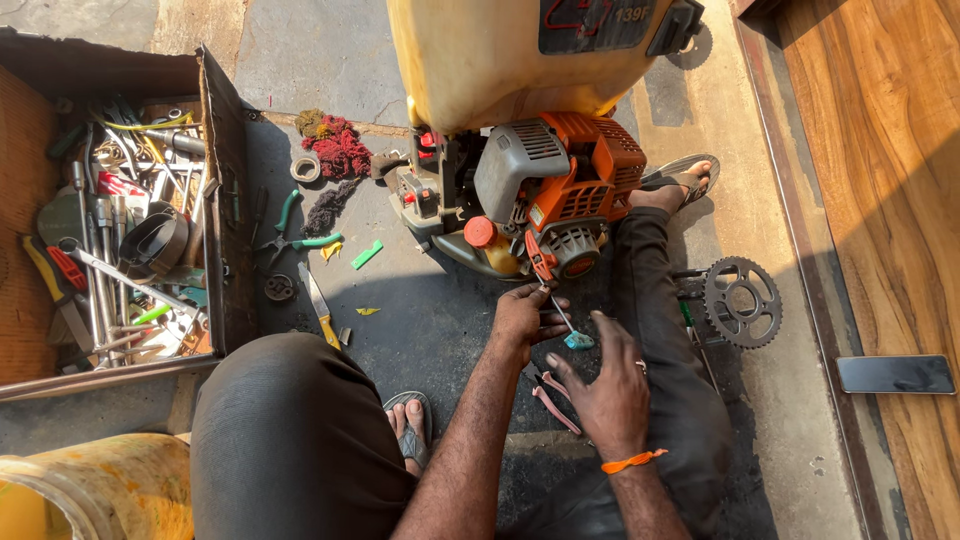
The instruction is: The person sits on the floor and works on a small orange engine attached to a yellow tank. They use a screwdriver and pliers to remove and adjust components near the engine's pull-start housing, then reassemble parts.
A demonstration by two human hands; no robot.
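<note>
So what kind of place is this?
Probably a small repair workshop, working on the floor: an open toolbox full of wrenches, a partly dismantled orange engine under a yellow tank, and a loose sprocket nearby.

We see a grey stone floor point(330, 60) carrying everything. Just ahead of our hands stands an orange and grey engine point(560, 190) under a yellow tank point(500, 60). Right of our right hand lies a toothed sprocket point(742, 300), farther right a dark phone point(895, 374). Left of our left hand lie green-handled pliers point(300, 243), a red rag point(340, 150) and an open toolbox point(120, 210).
</note>
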